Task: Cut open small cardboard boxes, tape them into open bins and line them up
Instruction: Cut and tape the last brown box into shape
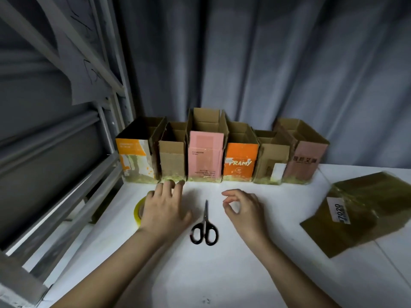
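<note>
Six bins lined up at the back, one flat box waiting

White counter [244, 274] carries the row of bins [220, 156] along the curtain; flattened taped box [355, 216] lies far right, nearer the right hand [244, 210], loosely curled, empty; left hand [164, 207] spread flat over the tape roll [138, 212]; scissors [204, 225] between them, blades pointing away.

Six open-topped cardboard bins stand upright, side by side, in a row along the far edge of the white tabletop [244, 274]: torn orange-and-white bin [135, 161], plain brown bin [171, 161], taller pink bin [205, 155], orange bin [240, 160], brown bin with a white label [271, 165], and dusty-pink bin [303, 161]. Black-handled scissors [204, 227] lie closed near the middle, a yellow tape roll [138, 211] to their left, and a flattened tape-covered cardboard box [364, 214] by the right edge.
</note>
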